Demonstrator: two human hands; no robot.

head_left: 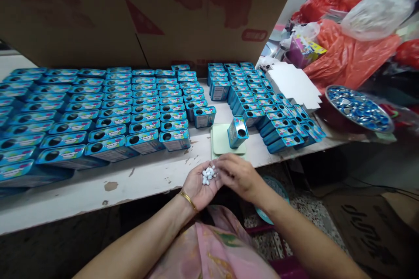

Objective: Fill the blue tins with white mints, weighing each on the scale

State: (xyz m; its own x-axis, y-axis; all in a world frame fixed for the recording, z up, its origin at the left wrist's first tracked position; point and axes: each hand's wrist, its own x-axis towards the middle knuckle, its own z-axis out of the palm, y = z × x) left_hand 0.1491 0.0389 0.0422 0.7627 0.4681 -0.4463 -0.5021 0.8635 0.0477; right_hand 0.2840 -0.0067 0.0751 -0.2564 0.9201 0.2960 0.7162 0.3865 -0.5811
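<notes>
My left hand (200,189) is turned palm up and cupped, holding a small heap of white candies (207,176). A gold bangle (188,201) circles its wrist. My right hand (237,175) reaches over the left fingers, its own fingers bent together beside the candies; whatever they pinch is hidden. Just beyond both hands, a pale green scale (220,141) sits at the table's front edge. On the scale's right side stands one upright blue candy tin (238,132) with a round dark hole in its top.
Rows of blue tins (113,141) fill the table's left, with another group (252,93) to the right. Behind stands a large cardboard box (147,13). At right are flat white card (293,80), a bowl of blue-and-silver lids (358,107) and red plastic bags (356,48).
</notes>
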